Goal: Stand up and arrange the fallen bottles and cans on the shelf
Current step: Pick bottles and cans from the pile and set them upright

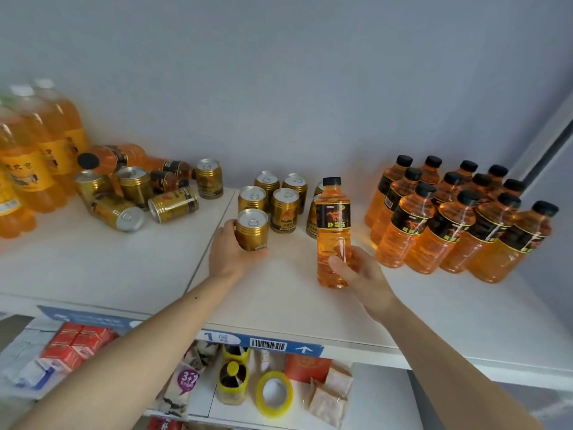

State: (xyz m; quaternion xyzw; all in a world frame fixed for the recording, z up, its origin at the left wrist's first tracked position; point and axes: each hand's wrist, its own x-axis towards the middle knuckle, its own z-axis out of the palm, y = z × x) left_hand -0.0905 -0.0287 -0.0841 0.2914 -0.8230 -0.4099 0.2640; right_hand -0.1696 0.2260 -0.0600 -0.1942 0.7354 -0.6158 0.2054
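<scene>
My left hand (231,252) grips an upright gold can (251,229) at the front of a group of standing gold cans (283,209) on the white shelf (279,305). My right hand (359,270) holds an orange bottle with a black cap (333,231) upright by its lower half, just in front of the cans. To the right stands a block of several matching orange bottles (449,218). At the left, several gold cans (172,204) and black-capped bottles (124,156) lie fallen in a heap, with some cans upright among them.
Large orange bottles with white caps (34,156) stand at the far left. A blue label strip (269,344) runs along the shelf's front edge. Below it, a lower shelf holds red packets (77,342), snack bags and a yellow tape roll (274,394).
</scene>
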